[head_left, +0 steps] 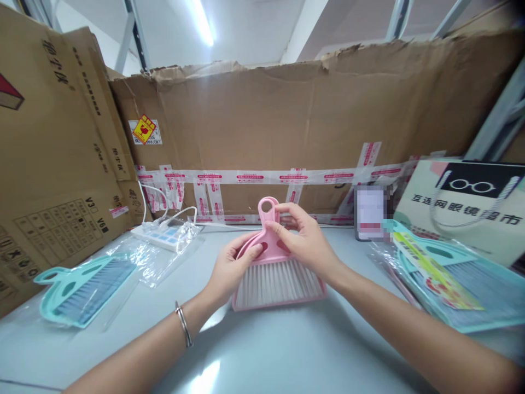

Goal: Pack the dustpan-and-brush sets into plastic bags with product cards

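A pink mini brush and dustpan set (275,282) stands in the middle of the pale table, bristles down, its ring handle pointing up. My left hand (232,268) grips its left side, thumb laid across the pink front. My right hand (301,238) pinches the pink handle near the neck, fingers curled round it. A thin bracelet circles my left wrist.
A teal brush and dustpan set (80,290) lies at the left beside clear plastic bags (158,254) and a white power strip (162,234). More teal sets in bags (455,287) and a paper bag (471,205) sit at the right. Cardboard walls (287,126) enclose the table (287,350).
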Demonstrator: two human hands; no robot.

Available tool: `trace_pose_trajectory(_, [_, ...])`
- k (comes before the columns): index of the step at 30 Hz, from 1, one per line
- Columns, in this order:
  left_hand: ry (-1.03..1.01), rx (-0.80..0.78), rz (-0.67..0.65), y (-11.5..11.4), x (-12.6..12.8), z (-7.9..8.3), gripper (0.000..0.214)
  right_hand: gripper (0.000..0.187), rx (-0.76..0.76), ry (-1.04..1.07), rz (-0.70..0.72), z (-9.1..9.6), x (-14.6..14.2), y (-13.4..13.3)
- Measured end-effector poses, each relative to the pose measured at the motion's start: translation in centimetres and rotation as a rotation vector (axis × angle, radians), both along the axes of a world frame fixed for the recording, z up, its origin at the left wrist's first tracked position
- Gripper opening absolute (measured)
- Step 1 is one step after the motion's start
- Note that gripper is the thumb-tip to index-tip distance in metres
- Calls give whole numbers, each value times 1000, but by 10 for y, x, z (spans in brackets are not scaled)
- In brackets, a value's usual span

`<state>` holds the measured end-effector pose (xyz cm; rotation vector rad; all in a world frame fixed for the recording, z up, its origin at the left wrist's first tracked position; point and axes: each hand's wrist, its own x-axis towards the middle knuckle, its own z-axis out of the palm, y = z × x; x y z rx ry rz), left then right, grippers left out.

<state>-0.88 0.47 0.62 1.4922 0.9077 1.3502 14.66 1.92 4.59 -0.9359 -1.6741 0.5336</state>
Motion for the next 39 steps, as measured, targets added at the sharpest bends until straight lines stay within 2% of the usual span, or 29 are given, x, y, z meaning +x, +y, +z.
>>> trace_pose_trajectory(3, [26, 32, -12, 8, 0, 6, 31, 26, -117, 84, 115, 0, 3, 5])
trace_pose_trajectory(6, [54, 43, -48, 17, 3, 10, 30, 40, -126, 178, 146, -4, 8, 12])
trace_pose_trajectory(8, [35, 38, -47, 22, 6, 8, 31, 57, -162, 265, 182, -8, 12, 16])
trace_pose_trajectory(10, [10, 25, -39, 25, 9, 4, 31, 65, -238, 327, 197, -10, 14, 20])
trace_pose_trajectory(12, [6, 20, -43, 26, 10, -1, 31, 56, -339, 341, 172, -9, 15, 23])
trace_pose_trajectory(15, [9, 25, -49, 28, 10, -4, 30, 31, -465, 328, 142, -4, 15, 26])
trace_pose_trajectory(18, [8, 14, -25, 29, 9, -4, 31, 19, -501, 328, 127, -2, 14, 29])
trace_pose_trajectory(31, [86, -22, 6, 30, 6, -5, 30, 18, -506, 281, 93, -15, 16, 42])
trace_pose_trajectory(35, [50, -69, -10, 30, 7, -5, 31, 18, -564, 303, 197, -17, 18, 44])
trace_pose_trajectory(39, [-3, -116, -42, 29, 8, -6, 34, 12, -699, 264, 313, -15, 22, 43])
